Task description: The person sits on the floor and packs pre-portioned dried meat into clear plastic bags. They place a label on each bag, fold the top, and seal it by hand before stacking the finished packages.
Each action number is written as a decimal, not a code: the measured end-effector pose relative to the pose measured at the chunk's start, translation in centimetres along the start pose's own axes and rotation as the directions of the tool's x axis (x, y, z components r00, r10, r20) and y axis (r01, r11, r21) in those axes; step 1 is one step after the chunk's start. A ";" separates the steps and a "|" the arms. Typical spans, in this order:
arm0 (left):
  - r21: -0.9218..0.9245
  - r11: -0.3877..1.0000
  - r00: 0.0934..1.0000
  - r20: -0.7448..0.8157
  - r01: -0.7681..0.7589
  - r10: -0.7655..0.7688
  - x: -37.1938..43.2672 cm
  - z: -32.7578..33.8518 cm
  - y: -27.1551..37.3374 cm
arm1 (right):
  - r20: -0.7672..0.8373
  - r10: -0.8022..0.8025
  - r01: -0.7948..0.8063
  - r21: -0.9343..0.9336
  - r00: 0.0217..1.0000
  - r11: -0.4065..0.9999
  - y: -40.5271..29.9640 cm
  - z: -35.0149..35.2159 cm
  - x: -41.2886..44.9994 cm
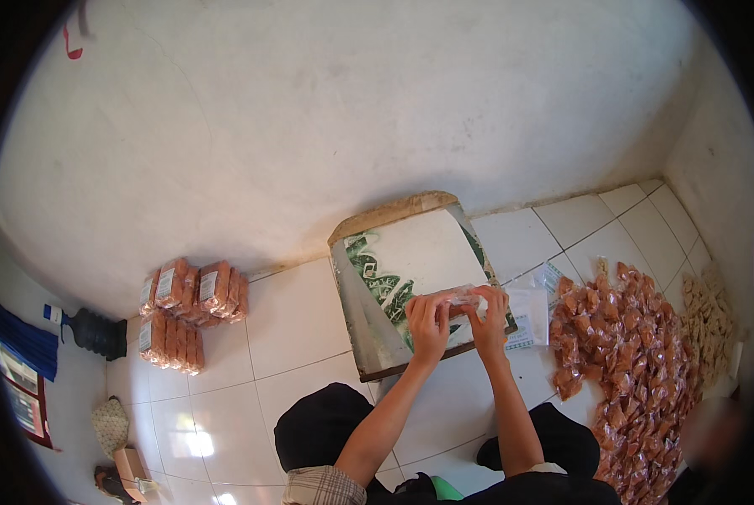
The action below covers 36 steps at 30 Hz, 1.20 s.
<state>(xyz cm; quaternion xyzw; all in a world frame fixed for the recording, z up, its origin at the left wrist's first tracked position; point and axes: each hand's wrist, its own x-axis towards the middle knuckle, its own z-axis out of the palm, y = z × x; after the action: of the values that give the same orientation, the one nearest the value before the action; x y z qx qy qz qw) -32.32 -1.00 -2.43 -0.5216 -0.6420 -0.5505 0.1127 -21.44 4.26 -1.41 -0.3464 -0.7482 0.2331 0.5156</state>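
Between my two hands is a clear plastic package [457,300] with reddish-brown contents, held over the near right edge of a low table [427,252]. My left hand [428,325] grips the package's left end, and my right hand [492,315] grips its right end. Fingers cover much of the package. The tabletop is worn, white with a green printed pattern. Just right of my right hand, flat clear plastic bags [528,309] with green-printed labels lie on the floor.
A large heap of small wrapped reddish-brown pieces [629,341] spreads on the right, with pale pieces [708,315] beyond. Stacked filled packages [190,290] stand by the wall at left. Further left lie a dark water jug [96,333] and a cardboard box [128,464]. A blurred person [711,429] is at lower right.
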 end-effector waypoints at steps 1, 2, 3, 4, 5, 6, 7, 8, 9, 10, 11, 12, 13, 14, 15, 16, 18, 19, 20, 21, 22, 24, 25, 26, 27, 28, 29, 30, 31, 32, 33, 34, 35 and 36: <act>0.002 1.000 1.000 -0.004 -0.003 0.003 0.0 0.1 0.1 | 0.012 -0.018 0.018 -0.015 1.000 1.000 0.1 -0.1 -0.2; 0.005 1.000 1.000 -0.009 -0.005 0.005 0.0 0.1 0.2 | 0.025 -0.036 0.036 -0.029 0.999 0.999 0.4 -0.1 -0.4; -0.007 1.000 1.000 -0.007 -0.003 0.003 0.0 0.1 0.4 | 0.038 -0.054 0.055 -0.044 0.998 0.997 0.6 -0.1 -0.5; -0.019 1.000 1.000 -0.004 0.000 0.000 0.0 0.1 0.6 | 0.035 -0.062 0.063 -0.054 0.998 0.997 0.9 0.0 -0.6; -0.031 1.000 1.000 -0.002 0.002 -0.002 0.1 0.1 0.8 | 0.032 -0.070 0.071 -0.064 0.997 0.995 1.1 0.0 -0.7; -0.039 0.999 1.000 -0.020 -0.011 0.010 0.2 0.1 0.8 | 0.029 -0.078 0.080 -0.072 0.997 0.994 1.3 0.1 -0.8; -0.048 0.999 0.999 -0.038 -0.024 0.022 0.3 0.2 0.8 | 0.028 -0.071 0.073 -0.056 0.997 0.996 1.4 0.2 -1.0; -0.058 0.998 0.998 -0.056 -0.037 0.034 0.3 0.3 0.9 | 0.027 -0.064 0.065 -0.042 0.998 0.997 1.5 0.4 -1.2; -0.051 0.998 0.999 -0.049 -0.026 0.024 0.1 0.3 0.6 | 0.027 -0.056 0.057 -0.021 0.998 0.998 0.8 0.6 -1.1; -0.044 0.999 0.999 -0.042 -0.015 0.013 -0.2 0.2 0.4 | 0.005 -0.033 0.033 -0.002 0.999 0.999 0.1 0.9 -1.1; -0.038 0.999 0.999 -0.035 -0.004 0.003 -0.4 0.2 0.1 | -0.016 -0.009 0.009 0.018 1.000 1.000 -0.6 1.1 -1.1; -0.036 0.999 0.999 -0.040 -0.005 0.004 -0.4 0.2 0.1 | -0.037 0.016 -0.015 0.035 0.999 0.999 -1.3 1.1 -0.9; -0.034 0.999 0.999 -0.046 -0.006 0.005 -0.5 0.2 0.1 | -0.005 -0.027 0.027 0.015 1.000 1.000 -1.6 1.1 -0.6; -0.031 0.999 0.999 -0.051 -0.007 0.005 -0.5 0.2 0.0 | 0.028 -0.069 0.069 -0.002 0.997 0.998 -1.8 1.1 -0.3; -0.040 0.999 0.999 -0.042 -0.009 0.008 -0.5 0.3 0.1 | 0.060 -0.110 0.111 -0.023 0.992 0.994 -1.9 1.0 -0.1; -0.048 0.999 0.999 -0.033 -0.011 0.010 -0.4 0.4 0.2 | 0.071 -0.102 0.104 -0.032 0.992 0.994 -1.6 1.0 0.0; -0.076 0.997 0.999 -0.045 0.013 -0.016 -0.6 0.5 0.3 | 0.095 -0.088 0.092 -0.045 0.992 0.995 -0.8 0.8 0.1; -0.097 0.995 0.997 -0.066 0.039 -0.045 -0.7 0.6 0.3 | 0.102 -0.099 0.105 -0.047 0.990 0.993 -0.5 0.8 0.2; -0.118 0.991 0.994 -0.086 0.064 -0.074 -0.9 0.7 0.2 | 0.110 -0.111 0.117 -0.049 0.988 0.992 -0.3 0.8 0.3; -0.134 0.988 0.991 -0.099 0.075 -0.089 -1.0 0.7 0.1 | 0.117 -0.123 0.130 -0.049 0.985 0.990 -0.3 0.9 0.4; -0.150 0.985 0.988 -0.111 0.086 -0.103 -1.2 0.7 -0.1 | 0.122 -0.119 0.127 -0.061 0.985 0.990 -0.5 1.0 0.5; -0.173 0.975 0.986 -0.073 0.137 -0.152 -1.1 0.6 0.1 | 0.130 -0.109 0.121 -0.093 0.986 0.988 -0.5 1.1 0.5; -0.177 0.968 0.983 -0.022 0.178 -0.185 -1.0 0.4 0.4 | 0.140 -0.044 0.056 -0.086 0.989 0.995 -0.2 1.1 0.5; -0.179 0.959 0.976 0.030 0.219 -0.217 -0.9 0.2 0.8 | 0.150 0.022 -0.010 -0.079 0.988 0.997 0.2 1.2 0.4; -0.120 0.978 0.985 0.036 0.170 -0.167 -0.7 0.0 0.8 | 0.164 0.086 -0.076 -0.067 0.983 0.995 0.1 1.3 0.4; -0.061 0.991 0.992 0.045 0.120 -0.117 -0.4 -0.2 0.8 | 0.163 0.120 -0.118 -0.022 0.979 0.993 0.0 1.4 0.4; -0.004 0.998 0.996 0.058 0.068 -0.067 -0.1 -0.3 0.9 | 0.164 0.155 -0.160 0.023 0.974 0.987 0.1 1.4 0.6; 0.001 0.998 0.996 0.062 0.063 -0.063 -0.1 -0.5 0.6 | 0.165 0.185 -0.199 0.070 0.969 0.977 -0.1 1.5 0.8; 0.004 0.998 0.996 0.066 0.058 -0.058 -0.1 -0.6 0.4 | 0.158 0.193 -0.210 0.094 0.968 0.973 -0.3 1.5 0.9; 0.007 0.999 0.996 0.070 0.053 -0.053 -0.1 -0.6 0.2 | 0.151 0.202 -0.221 0.117 0.968 0.968 -0.5 1.5 0.9; -0.022 0.996 0.993 0.082 0.084 -0.082 -0.2 -0.6 0.1 | 0.143 0.212 -0.232 0.139 0.967 0.963 -0.6 1.4 1.0; -0.051 0.992 0.989 0.095 0.115 -0.110 -0.2 -0.5 0.0 | 0.142 0.207 -0.226 0.127 0.968 0.966 -0.7 1.3 1.1; -0.080 0.986 0.984 0.109 0.146 -0.137 -0.2 -0.5 -0.2 | 0.140 0.203 -0.219 0.114 0.969 0.969 -0.7 1.2 1.2; -0.083 0.986 0.985 0.108 0.145 -0.135 -0.3 -0.4 -0.4 | 0.140 0.200 -0.215 0.101 0.970 0.971 -0.8 1.1 1.2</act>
<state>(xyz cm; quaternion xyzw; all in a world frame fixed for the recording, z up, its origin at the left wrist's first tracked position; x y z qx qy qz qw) -32.66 -1.41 -2.70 -0.5070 -0.6563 -0.5585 0.0171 -23.00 4.67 -0.49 -0.3766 -0.7249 0.3506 0.4580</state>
